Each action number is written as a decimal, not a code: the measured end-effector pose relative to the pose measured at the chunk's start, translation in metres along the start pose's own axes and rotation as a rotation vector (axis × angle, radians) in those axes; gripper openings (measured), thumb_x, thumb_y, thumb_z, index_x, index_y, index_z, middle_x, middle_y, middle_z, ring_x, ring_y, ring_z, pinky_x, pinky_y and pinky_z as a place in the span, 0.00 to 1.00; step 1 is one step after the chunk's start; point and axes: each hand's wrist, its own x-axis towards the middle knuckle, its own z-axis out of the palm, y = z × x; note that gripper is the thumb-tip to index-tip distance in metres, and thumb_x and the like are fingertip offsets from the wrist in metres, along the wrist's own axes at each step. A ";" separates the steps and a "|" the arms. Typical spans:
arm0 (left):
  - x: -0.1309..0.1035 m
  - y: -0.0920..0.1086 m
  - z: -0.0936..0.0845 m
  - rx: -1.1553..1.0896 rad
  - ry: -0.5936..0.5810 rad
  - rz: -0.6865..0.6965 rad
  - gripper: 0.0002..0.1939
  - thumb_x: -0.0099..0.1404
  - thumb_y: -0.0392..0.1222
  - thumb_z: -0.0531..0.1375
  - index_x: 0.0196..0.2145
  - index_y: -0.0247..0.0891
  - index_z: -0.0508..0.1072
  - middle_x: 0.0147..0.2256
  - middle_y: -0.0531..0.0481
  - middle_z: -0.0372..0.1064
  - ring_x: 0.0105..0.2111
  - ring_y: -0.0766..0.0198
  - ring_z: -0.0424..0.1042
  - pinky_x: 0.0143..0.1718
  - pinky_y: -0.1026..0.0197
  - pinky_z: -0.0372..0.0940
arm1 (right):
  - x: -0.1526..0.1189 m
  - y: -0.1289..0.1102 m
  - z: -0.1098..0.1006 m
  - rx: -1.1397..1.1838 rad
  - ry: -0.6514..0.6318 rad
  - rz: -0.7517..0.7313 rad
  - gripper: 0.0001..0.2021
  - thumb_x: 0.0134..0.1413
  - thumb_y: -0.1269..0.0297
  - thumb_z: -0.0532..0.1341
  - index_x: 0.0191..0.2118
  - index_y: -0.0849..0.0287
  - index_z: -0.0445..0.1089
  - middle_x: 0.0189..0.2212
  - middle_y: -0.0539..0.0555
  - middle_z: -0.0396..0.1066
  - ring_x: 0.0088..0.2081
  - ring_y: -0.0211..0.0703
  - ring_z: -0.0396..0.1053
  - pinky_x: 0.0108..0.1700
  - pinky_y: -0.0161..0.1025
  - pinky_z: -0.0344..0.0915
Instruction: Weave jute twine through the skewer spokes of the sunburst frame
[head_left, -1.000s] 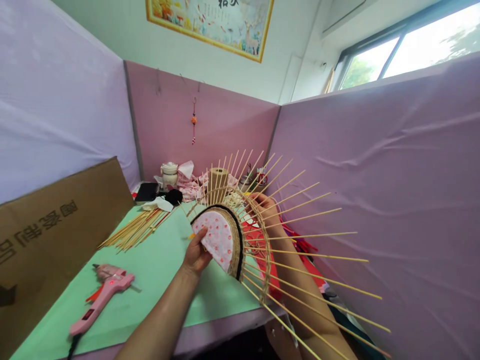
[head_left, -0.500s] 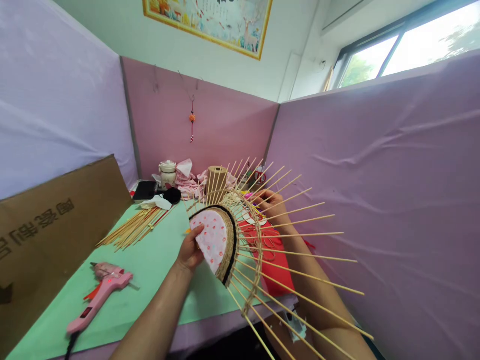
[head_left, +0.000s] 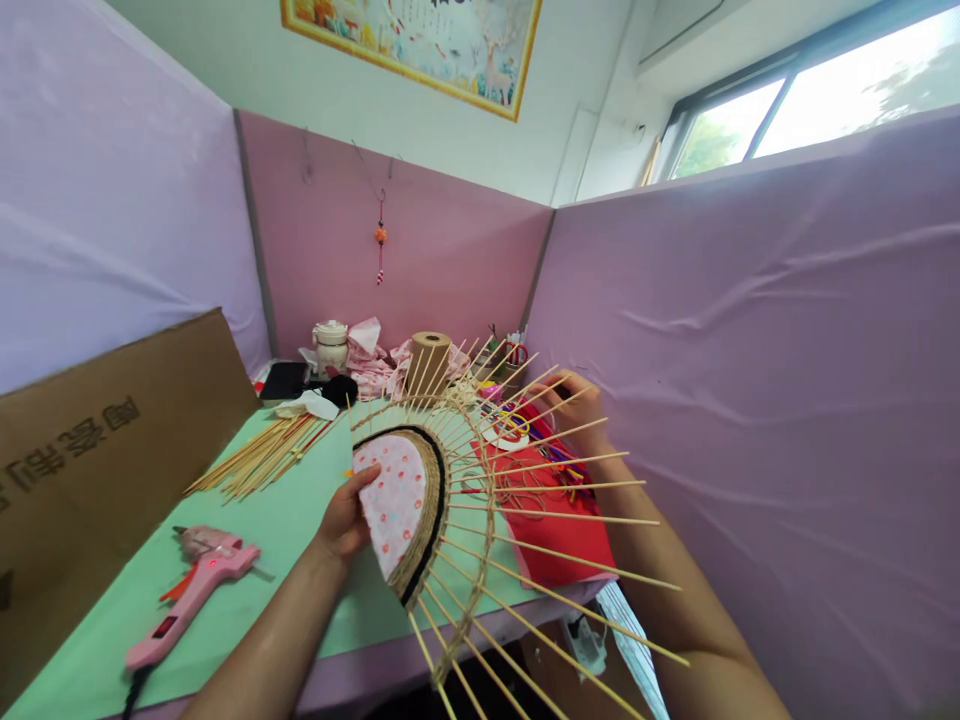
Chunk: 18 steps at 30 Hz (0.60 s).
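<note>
"Where was the fan?"

"The fan (head_left: pixel 397 505) was held up, tilted, over the near middle of the desk (head_left: pixel 311 515). Its straight edge faced left, and its thin sticks (head_left: pixel 577 519) spread right, the nearest ones passing beyond the desk's near edge."

"And what held it?"

"The left hand (head_left: pixel 349 512). It was clamped on the straight edge, thumb lying across the dotted cloth (head_left: pixel 397 480)."

"What about the right hand?"

"The right hand (head_left: pixel 574 405) was at the far right, beside the stick ends, with its fingers bent. I couldn't tell whether they were pinched together on anything."

"Was anything wound across the sticks?"

"Yes, an arc of rope (head_left: pixel 491 500) crossed them, apart from the black band (head_left: pixel 443 500) round the cloth part."

"And around the fan?"

"On the left lay a pink glue gun (head_left: pixel 195 590), with a pile of loose sticks (head_left: pixel 262 455) farther back. A brown roll (head_left: pixel 427 365) stood upright at the far side, and something flat and red (head_left: pixel 570 550) lay on the right, partly behind the fan's sticks."
</note>
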 end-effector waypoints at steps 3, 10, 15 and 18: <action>-0.001 0.000 -0.005 -0.011 0.007 0.014 0.29 0.65 0.32 0.49 0.62 0.17 0.51 0.29 0.33 0.77 0.27 0.50 0.77 0.30 0.52 0.73 | 0.005 0.007 -0.009 -0.003 -0.029 -0.028 0.10 0.50 0.58 0.61 0.24 0.58 0.71 0.21 0.48 0.68 0.24 0.36 0.61 0.30 0.35 0.57; 0.001 0.001 -0.009 0.037 -0.025 -0.009 0.27 0.65 0.32 0.49 0.61 0.20 0.55 0.30 0.35 0.77 0.28 0.51 0.78 0.33 0.52 0.73 | 0.014 0.017 -0.024 0.068 0.010 -0.091 0.08 0.51 0.59 0.61 0.29 0.57 0.71 0.24 0.48 0.69 0.27 0.37 0.64 0.32 0.35 0.60; 0.001 0.000 -0.009 0.037 -0.020 -0.002 0.27 0.64 0.31 0.50 0.60 0.21 0.56 0.30 0.36 0.77 0.29 0.51 0.78 0.33 0.52 0.74 | 0.023 0.021 -0.027 0.156 0.039 -0.119 0.06 0.51 0.60 0.63 0.31 0.56 0.72 0.27 0.49 0.69 0.28 0.36 0.64 0.32 0.35 0.61; 0.000 -0.001 -0.009 0.042 -0.018 -0.014 0.27 0.65 0.32 0.49 0.61 0.20 0.55 0.30 0.36 0.77 0.29 0.51 0.78 0.34 0.52 0.74 | 0.029 0.019 -0.026 0.208 0.022 -0.131 0.05 0.51 0.61 0.62 0.31 0.56 0.72 0.27 0.48 0.68 0.26 0.34 0.63 0.30 0.35 0.61</action>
